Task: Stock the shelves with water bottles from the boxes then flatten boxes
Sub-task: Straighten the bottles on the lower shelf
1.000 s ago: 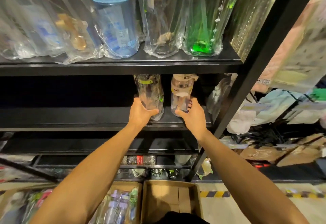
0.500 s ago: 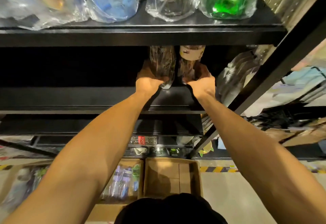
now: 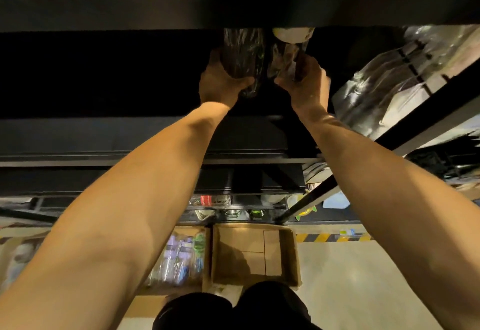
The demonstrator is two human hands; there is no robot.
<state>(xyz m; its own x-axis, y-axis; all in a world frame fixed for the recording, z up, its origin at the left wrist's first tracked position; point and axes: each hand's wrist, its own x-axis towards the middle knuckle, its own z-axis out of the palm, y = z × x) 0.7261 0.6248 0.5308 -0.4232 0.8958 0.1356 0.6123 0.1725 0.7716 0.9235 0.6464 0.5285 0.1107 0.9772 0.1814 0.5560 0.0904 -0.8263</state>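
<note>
Both arms reach deep into the dark middle level of a black metal shelf (image 3: 130, 134). My left hand (image 3: 220, 82) grips the base of a plastic-wrapped bottle with green trim (image 3: 242, 54). My right hand (image 3: 305, 82) grips a second wrapped bottle with a cream-coloured lid (image 3: 291, 43) right beside it. The two bottles stand close together, their tops hidden behind the front edge of the shelf above (image 3: 233, 10). On the floor below sit an empty open cardboard box (image 3: 288, 257) and, to its left, a box of wrapped bottles (image 3: 179, 259).
A slanted black upright of the rack (image 3: 389, 137) crosses on the right, with plastic-wrapped goods (image 3: 389, 80) behind it. Lower shelf levels hold several small items (image 3: 207, 199). Yellow-black floor tape (image 3: 322, 237) runs along the rack's foot. My dark-clothed legs (image 3: 233, 309) stand by the boxes.
Both hands have pushed the two bottles further back into the shelf. The view has tilted down, so the upper shelf's bottles have left the frame.
</note>
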